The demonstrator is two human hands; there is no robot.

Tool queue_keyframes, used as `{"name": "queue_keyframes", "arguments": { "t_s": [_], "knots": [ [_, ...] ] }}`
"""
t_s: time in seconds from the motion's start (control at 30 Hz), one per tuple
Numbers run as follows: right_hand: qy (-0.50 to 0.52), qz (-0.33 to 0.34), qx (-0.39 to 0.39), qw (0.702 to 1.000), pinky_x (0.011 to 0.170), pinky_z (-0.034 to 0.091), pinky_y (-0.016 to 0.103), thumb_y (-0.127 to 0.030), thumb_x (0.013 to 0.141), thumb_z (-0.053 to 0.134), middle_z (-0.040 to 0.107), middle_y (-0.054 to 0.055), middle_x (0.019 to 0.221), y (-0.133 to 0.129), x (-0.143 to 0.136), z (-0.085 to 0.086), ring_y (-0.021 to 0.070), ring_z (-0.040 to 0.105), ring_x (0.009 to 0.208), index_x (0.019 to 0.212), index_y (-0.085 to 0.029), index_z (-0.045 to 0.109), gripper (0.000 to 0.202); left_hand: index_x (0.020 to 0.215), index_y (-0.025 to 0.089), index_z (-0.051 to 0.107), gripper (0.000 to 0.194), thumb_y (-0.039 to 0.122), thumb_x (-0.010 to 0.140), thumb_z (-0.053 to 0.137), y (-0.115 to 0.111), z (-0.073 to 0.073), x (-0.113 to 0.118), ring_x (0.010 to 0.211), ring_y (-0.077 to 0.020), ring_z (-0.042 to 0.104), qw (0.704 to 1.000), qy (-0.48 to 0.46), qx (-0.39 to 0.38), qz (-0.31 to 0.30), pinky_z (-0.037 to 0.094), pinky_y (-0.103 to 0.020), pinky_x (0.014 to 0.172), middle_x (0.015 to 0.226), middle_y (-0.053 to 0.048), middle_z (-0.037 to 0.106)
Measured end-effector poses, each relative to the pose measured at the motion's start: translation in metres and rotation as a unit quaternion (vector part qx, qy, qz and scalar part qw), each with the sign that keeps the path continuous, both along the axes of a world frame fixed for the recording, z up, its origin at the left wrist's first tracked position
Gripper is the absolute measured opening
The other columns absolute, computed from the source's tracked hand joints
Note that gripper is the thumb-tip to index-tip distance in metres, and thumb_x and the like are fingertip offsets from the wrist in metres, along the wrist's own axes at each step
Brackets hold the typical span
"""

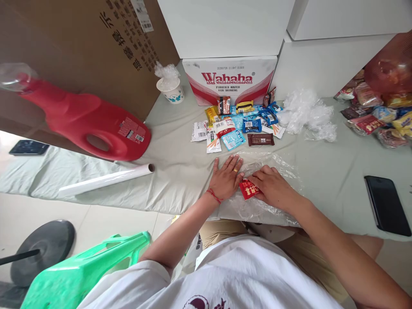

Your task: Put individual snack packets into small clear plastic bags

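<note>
White shirt point(244, 270) lies nearest; on clear film point(265, 211) over the surface point(174, 150), the right hand point(273, 186) holds a red packet point(248, 189) in curled fingers; the left hand point(226, 179) rests palm-down beside it, fingers spread.

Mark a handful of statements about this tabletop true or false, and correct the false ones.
1. The right hand touches a red packet. True.
2. A red cord bracelet is on the right wrist. False: it is on the left wrist.
3. The paper cup is empty. False: crumpled clear plastic sticks out of its top.
4. Small packets lie in front of the Wahaha box. True.
5. The red jug is green. False: it is red.
</note>
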State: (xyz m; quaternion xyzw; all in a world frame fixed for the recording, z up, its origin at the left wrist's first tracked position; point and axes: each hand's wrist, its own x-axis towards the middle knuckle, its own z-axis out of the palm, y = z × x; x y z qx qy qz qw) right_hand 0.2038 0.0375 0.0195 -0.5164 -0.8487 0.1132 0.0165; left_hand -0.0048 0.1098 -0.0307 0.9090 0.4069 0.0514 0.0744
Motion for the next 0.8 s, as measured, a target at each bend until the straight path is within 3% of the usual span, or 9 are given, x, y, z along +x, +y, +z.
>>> {"name": "queue_keyframes", "arguments": {
  "t_s": [0.2, 0.4, 0.63, 0.8],
  "knots": [
    [-0.009, -0.023, 0.002, 1.0, 0.089, 0.04, 0.045, -0.027, 0.088, 0.075, 0.068, 0.015, 0.117, -0.005, 0.013, -0.003, 0.0334, 0.05, 0.108, 0.13, -0.016, 0.067, 0.044, 0.163, 0.024, 0.036, 0.059, 0.047, 0.109, 0.022, -0.001, 0.001, 0.0, 0.16, -0.026, 0.029, 1.0, -0.007, -0.002, 0.004, 0.01, -0.065, 0.129, 0.171, -0.008, 0.033],
    [-0.002, -0.034, 0.011, 0.999, 0.092, 0.039, 0.046, -0.025, 0.089, 0.071, 0.067, 0.015, 0.125, -0.008, 0.026, -0.006, 0.0332, 0.049, 0.11, 0.142, -0.017, 0.061, 0.054, 0.163, 0.025, 0.036, 0.059, 0.047, 0.109, 0.022, -0.001, 0.001, 0.001, 0.16, -0.0255, 0.029, 1.0, -0.007, -0.002, 0.011, 0.01, -0.064, 0.13, 0.171, -0.008, 0.033],
    [0.052, -0.059, 0.008, 0.997, 0.097, 0.042, 0.049, -0.044, 0.094, 0.069, 0.06, 0.015, 0.142, -0.013, 0.028, -0.009, 0.0345, 0.049, 0.121, 0.146, -0.021, 0.057, 0.058, 0.162, 0.021, 0.037, 0.067, 0.058, 0.107, 0.025, 0.001, 0.001, -0.002, 0.159, -0.0277, 0.03, 1.0, -0.018, -0.01, 0.0, 0.009, -0.067, 0.129, 0.17, -0.011, 0.034],
    [0.073, -0.066, 0.034, 0.995, 0.1, 0.043, 0.051, -0.042, 0.097, 0.066, 0.057, 0.015, 0.147, -0.02, 0.036, -0.003, 0.0343, 0.049, 0.123, 0.144, -0.022, 0.058, 0.051, 0.162, 0.023, 0.038, 0.065, 0.056, 0.107, 0.027, 0.001, 0.002, -0.002, 0.159, -0.0279, 0.029, 1.0, -0.011, -0.01, 0.003, 0.01, -0.065, 0.129, 0.17, -0.011, 0.034]
  ]
}}
